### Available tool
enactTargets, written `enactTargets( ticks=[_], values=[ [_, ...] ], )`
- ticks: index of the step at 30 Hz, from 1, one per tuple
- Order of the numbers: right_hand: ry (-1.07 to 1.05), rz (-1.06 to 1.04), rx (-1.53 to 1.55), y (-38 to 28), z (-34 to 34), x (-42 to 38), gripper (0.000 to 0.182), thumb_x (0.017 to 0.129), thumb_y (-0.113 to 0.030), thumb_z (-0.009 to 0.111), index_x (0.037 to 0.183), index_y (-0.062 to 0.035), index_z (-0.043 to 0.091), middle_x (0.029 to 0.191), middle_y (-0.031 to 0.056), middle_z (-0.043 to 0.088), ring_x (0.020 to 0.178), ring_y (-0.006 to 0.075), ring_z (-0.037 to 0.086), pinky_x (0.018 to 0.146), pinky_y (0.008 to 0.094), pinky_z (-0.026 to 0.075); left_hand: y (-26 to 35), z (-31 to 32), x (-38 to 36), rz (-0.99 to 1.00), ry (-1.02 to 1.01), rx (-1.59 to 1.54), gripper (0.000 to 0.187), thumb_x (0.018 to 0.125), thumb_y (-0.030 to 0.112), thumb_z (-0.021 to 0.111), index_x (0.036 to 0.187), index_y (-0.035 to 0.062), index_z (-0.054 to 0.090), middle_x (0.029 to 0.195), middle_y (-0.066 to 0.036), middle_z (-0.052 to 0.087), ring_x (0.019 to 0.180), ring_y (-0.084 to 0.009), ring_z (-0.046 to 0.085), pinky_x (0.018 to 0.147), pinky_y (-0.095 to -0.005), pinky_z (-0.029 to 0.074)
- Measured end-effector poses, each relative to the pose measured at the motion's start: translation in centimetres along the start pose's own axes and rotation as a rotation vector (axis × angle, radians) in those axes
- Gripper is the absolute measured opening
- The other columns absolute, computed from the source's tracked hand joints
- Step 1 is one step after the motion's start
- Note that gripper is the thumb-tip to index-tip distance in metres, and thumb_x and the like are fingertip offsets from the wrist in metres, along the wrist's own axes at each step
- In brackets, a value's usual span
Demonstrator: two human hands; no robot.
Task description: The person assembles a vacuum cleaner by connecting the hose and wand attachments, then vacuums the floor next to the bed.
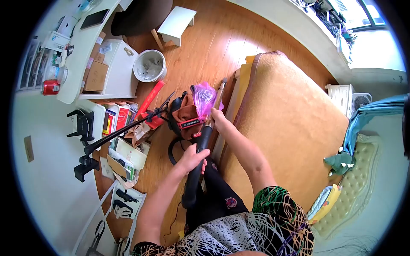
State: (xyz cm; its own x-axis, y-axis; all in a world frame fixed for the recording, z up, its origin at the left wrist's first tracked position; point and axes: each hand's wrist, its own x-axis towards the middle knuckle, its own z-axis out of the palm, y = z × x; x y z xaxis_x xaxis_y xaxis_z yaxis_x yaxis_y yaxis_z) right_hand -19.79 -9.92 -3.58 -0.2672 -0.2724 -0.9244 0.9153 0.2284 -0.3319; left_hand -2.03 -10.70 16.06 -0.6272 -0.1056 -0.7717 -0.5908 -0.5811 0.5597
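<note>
While the person stands beside it, one bed (pixel 282 123) takes the biggest part of the view; it is covered with one woven straw-coloured mat, flat and fine in texture, with a darker border. Below it is the wooden floor (pixel 213 47), of smooth orange-brown boards. At the left there is one white desk (pixel 81 51) with a rounded edge, and one dark phone (pixel 95 18) and one red can (pixel 50 87) lie on it. Under the desk stands a white shelf unit (pixel 119 68) that holds brown cardboard boxes. Near it stand one small white stool (pixel 176 23) and one round white bin (pixel 150 65); the bin holds some grey rubbish, which I cannot tell exactly.

Near the edge of the bed, between both arms, is one long black tube (pixel 197 162), thick and smooth, like a vacuum handle, and it goes up to a brown and black body with a red label. The left hand (pixel 193 158) is closed around the middle of the tube. The right hand (pixel 217 116) grips the upper end, just beside one crumpled pink plastic bag (pixel 204 97), thin and shiny. One black tripod stand (pixel 119 132) leans across the floor at the left.
</note>
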Motion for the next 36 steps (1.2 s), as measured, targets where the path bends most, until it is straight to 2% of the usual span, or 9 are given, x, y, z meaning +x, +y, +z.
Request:
enactTargets(
  ticks=[14,20,24,27,28,30,32,33,36],
  values=[
    [-0.153,0.076,0.118,-1.6,-4.3,0.4,0.023,0.090,-0.025,0.038,0.081,-0.0046,0.043,0.058,0.0069,0.046,0.045,0.0180,0.046,0.041,0.0301,0.044,-1.0,4.4,2.1,0.039,0.063,0.036,0.027,0.078,0.021,0.056,0.081,0.0004,0.038,0.054,-0.008,0.050,0.038,-0.0155,0.050,0.033,-0.0294,0.043],
    [-0.355,-0.086,0.060,-2.9,-3.8,-6.1,0.021,0.086,-0.024,0.048,0.078,-0.0040,0.047,0.061,0.0083,0.051,0.049,0.0171,0.050,0.044,0.0290,0.046,-1.1,6.6,1.6,0.284,0.267,0.320,0.028,0.075,0.015,0.056,0.083,-0.0068,0.040,0.055,-0.012,0.054,0.039,-0.0187,0.055,0.032,-0.0303,0.043],
    [-0.286,-0.081,0.003,-0.1,-4.2,-15.6,0.017,0.077,-0.015,0.060,0.078,0.0002,0.052,0.061,0.0096,0.053,0.050,0.0188,0.053,0.046,0.0303,0.047,-2.1,7.0,2.1,0.314,0.313,0.366,0.030,0.073,0.010,0.056,0.093,-0.0042,0.039,0.056,-0.011,0.054,0.040,-0.0173,0.055,0.036,-0.0299,0.045],
    [-0.091,-0.284,-0.155,-1.8,-4.0,-14.2,0.008,0.071,-0.007,0.058,0.070,0.0002,0.054,0.059,0.0076,0.052,0.047,0.0181,0.050,0.043,0.0311,0.042,-0.5,7.5,3.3,0.563,0.329,0.514,0.046,0.067,0.013,0.059,0.100,-0.0074,0.035,0.058,-0.017,0.057,0.043,-0.0232,0.058,0.043,-0.0332,0.048],
    [-0.191,-0.344,-0.090,-2.7,-3.5,-13.7,0.010,0.072,-0.010,0.057,0.067,-0.0018,0.054,0.056,0.0075,0.051,0.045,0.0186,0.049,0.042,0.0322,0.041,-0.4,6.8,4.6,0.649,0.325,0.541,0.050,0.066,0.014,0.060,0.103,-0.0072,0.033,0.059,-0.017,0.057,0.045,-0.0239,0.058,0.046,-0.0335,0.049],
    [-0.202,-0.173,-0.185,-1.6,-5.3,-12.2,0.012,0.075,-0.010,0.054,0.068,-0.0005,0.051,0.053,0.0092,0.050,0.043,0.0209,0.049,0.041,0.0328,0.040,-3.9,6.8,5.2,0.392,0.185,0.333,0.048,0.068,0.015,0.060,0.102,-0.0070,0.033,0.059,-0.016,0.057,0.048,-0.0235,0.059,0.049,-0.0330,0.049],
    [-0.210,-0.197,-0.071,-1.9,-5.8,-10.6,0.013,0.077,-0.008,0.053,0.069,0.0013,0.048,0.054,0.0100,0.050,0.043,0.0213,0.049,0.042,0.0331,0.043,-4.3,7.4,3.5,0.347,0.227,0.456,0.048,0.069,0.017,0.060,0.101,-0.0068,0.033,0.059,-0.015,0.058,0.049,-0.0221,0.059,0.049,-0.0316,0.049],
    [-0.185,-0.194,-0.088,-3.2,-5.4,-10.7,0.014,0.078,-0.009,0.053,0.071,0.0012,0.047,0.054,0.0093,0.048,0.044,0.0203,0.048,0.043,0.0315,0.043,-4.5,7.4,4.0,0.424,0.270,0.421,0.038,0.072,0.016,0.062,0.093,-0.0027,0.037,0.058,-0.010,0.054,0.042,-0.0153,0.055,0.041,-0.0275,0.045],
    [-0.175,-0.240,-0.168,-3.7,-6.1,-9.7,0.016,0.078,-0.011,0.052,0.068,0.0012,0.050,0.053,0.0102,0.050,0.044,0.0214,0.049,0.043,0.0319,0.043,-5.4,7.7,4.3,0.478,0.239,0.356,0.035,0.076,0.017,0.061,0.091,-0.0024,0.037,0.055,-0.009,0.053,0.040,-0.0145,0.053,0.038,-0.0275,0.043]
  ],
)
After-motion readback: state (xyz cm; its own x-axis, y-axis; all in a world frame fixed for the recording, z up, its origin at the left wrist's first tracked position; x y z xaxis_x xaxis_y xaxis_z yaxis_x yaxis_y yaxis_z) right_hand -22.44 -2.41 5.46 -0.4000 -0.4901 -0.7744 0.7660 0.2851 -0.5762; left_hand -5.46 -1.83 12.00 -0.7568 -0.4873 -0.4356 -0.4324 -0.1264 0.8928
